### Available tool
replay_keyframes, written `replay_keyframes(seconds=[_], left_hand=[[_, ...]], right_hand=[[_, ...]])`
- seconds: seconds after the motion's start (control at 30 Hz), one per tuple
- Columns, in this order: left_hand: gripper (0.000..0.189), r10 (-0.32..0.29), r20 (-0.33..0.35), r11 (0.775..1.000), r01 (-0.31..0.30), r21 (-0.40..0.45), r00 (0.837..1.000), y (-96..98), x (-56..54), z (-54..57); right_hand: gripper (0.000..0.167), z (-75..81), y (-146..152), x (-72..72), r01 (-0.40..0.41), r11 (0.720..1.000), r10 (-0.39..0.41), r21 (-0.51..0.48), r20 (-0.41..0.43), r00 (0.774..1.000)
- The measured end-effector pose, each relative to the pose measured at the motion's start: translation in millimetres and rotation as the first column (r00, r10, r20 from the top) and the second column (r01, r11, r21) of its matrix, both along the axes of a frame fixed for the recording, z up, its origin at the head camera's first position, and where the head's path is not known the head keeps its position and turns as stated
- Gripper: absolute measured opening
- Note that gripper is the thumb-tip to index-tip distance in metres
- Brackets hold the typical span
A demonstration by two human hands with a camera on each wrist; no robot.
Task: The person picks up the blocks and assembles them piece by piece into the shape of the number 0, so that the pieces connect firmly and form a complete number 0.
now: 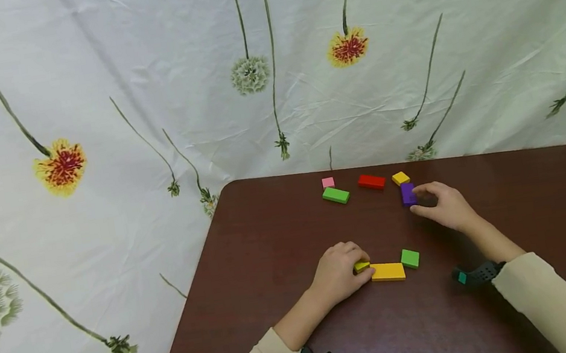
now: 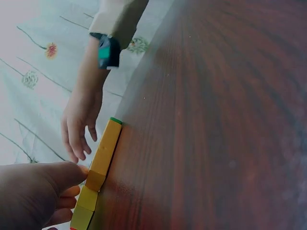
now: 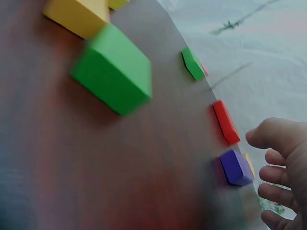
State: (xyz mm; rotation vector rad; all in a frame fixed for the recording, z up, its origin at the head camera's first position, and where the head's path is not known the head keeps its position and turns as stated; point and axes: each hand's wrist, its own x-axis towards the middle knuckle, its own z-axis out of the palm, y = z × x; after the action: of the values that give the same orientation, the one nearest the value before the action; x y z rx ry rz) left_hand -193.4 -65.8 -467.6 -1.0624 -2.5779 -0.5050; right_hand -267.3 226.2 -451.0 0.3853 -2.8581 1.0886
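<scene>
My left hand curls its thumb and fingers about a small yellow block on the table. The thumb tip lies where that block meets a longer orange-yellow block. A green block stands at the far end of this row. In the left wrist view, the left fingers are partly hidden behind the row. My right hand reaches over the table beside a purple block, thumb and fingers spread apart. The right wrist view shows the purple block outside its grasp.
Along the back of the dark brown table lie a pink block, a long green block, a red block and another yellow block. A flowered cloth hangs behind the table edge.
</scene>
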Motion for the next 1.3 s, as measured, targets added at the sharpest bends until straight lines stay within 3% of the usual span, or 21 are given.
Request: replay_keyframes(seconds=[0.23, 0.43, 0.97, 1.3], left_hand=[[0.018, 0.001, 0.018, 1.0, 0.0, -0.007, 1.0, 0.0, 0.7, -1.1], [0.018, 0.004, 0.012, 1.0, -0.004, -0.001, 1.0, -0.2, -0.4, -1.1], [0.018, 0.004, 0.035, 1.0, -0.003, -0.008, 0.999, 0.8, 1.0, 2.1], [0.018, 0.011, 0.035, 1.0, -0.01, -0.021, 0.999, 1.1, 0.6, 1.6]], right_hand=[[0.054, 0.6, 5.0, -23.0, -0.028, 0.998, 0.025, 0.051, 0.066, 0.998], [0.059, 2.0, 6.5, -32.8, -0.029, 0.998, 0.023, 0.053, 0.101, 0.995], [0.066, 2.3, 5.6, -39.0, -0.067, 0.995, 0.054, 0.07, 0.169, 0.984], [0.062, -1.0, 7.4, -36.4, -0.037, 0.997, 0.025, 0.071, 0.164, 0.986]])
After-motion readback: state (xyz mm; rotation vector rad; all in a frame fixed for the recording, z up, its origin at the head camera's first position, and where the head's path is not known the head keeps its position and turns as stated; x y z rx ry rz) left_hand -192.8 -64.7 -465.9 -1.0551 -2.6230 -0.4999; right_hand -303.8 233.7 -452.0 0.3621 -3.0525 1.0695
